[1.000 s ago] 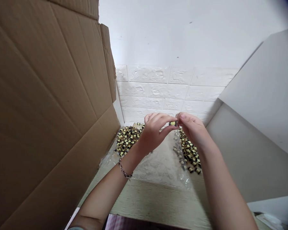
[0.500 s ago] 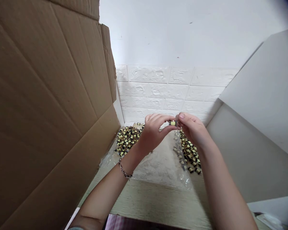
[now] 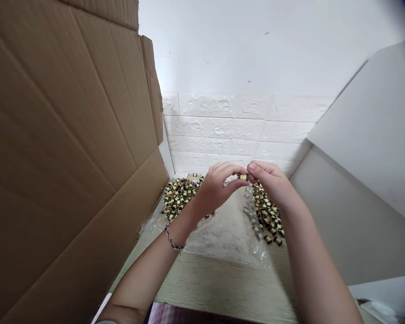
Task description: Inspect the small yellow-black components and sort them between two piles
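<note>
Between the thumb and fingers of my left hand [image 3: 219, 182] is a small coil transformer [image 3: 243, 177], with a yellow-wrapped middle and black ends. My right hand [image 3: 268, 177] pinches at its right end, where thin reddish wire leads come out; the fingertips partly hide them. Both hands are raised above the table, fingertips nearly meeting. Behind my left hand lies a heap of similar transformers [image 3: 178, 195] on a clear plastic bag [image 3: 229, 238]. Another pile of transformers [image 3: 268, 216] sits below my right hand, some of it seen through the plastic.
A tall cardboard sheet [image 3: 87, 135] walls off the left side. White brick-patterned wall [image 3: 219, 126] stands at the back, and a grey-white panel [image 3: 351, 202] closes the right. The pale wooden table [image 3: 202, 288] ends in a front edge, with pink checked cloth [image 3: 175, 315] below.
The transformer and both hands have dropped very slightly. My left hand has shifted a little to the right, its fingers covering more of the transformer's left end.
</note>
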Tool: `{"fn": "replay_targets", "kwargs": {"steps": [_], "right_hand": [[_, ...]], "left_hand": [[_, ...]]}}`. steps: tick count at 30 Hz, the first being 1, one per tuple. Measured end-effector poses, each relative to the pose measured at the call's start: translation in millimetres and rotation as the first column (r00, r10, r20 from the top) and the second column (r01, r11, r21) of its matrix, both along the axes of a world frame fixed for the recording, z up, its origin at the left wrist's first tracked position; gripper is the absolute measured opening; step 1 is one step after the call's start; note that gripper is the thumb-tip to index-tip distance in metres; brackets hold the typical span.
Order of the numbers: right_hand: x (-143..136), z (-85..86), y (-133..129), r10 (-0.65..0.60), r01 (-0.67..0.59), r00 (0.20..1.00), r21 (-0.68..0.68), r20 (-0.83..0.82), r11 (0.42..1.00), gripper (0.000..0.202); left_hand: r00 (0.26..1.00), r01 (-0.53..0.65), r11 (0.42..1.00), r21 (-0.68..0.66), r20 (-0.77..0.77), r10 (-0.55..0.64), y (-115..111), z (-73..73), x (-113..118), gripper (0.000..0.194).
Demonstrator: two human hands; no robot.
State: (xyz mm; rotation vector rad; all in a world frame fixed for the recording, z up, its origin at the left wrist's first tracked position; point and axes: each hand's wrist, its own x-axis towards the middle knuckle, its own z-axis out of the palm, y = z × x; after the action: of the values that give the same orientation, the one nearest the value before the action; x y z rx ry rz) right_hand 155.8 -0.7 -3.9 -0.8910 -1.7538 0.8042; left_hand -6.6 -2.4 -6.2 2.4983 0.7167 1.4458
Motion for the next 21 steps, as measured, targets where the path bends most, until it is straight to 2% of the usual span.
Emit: {"fn": "replay_targets", "kwargs": {"steps": [6,11,14,21], "right_hand": [[4,6.6,-6,-0.121,0.101,0.957,0.089,0.263,0.991,0.038],[-4,6.4,-6,-0.331,0.201,0.830,0.313,0.448,0.928,0.035],[-9,3.3,-4,-0.425,0.235,0.756,0.400,0.498,0.886,0.033],[-18,-1.4,-6,-0.543,0.258,0.646,0.516,0.536,0.817,0.031]], "left_hand": [[0.995,0.030,0.999,0.010,-0.091,-0.029,6,-2.3,0,0.016],[0.982,-0.069,0.996,0.048,-0.175,0.077,10,-6.2,0,0.018],[0.971,-0.113,0.992,0.053,-0.208,0.121,12,-8.1,0,0.018],[0.951,-0.220,0.974,0.059,-0.208,0.228,11,-10.7,0,0.019]]}}
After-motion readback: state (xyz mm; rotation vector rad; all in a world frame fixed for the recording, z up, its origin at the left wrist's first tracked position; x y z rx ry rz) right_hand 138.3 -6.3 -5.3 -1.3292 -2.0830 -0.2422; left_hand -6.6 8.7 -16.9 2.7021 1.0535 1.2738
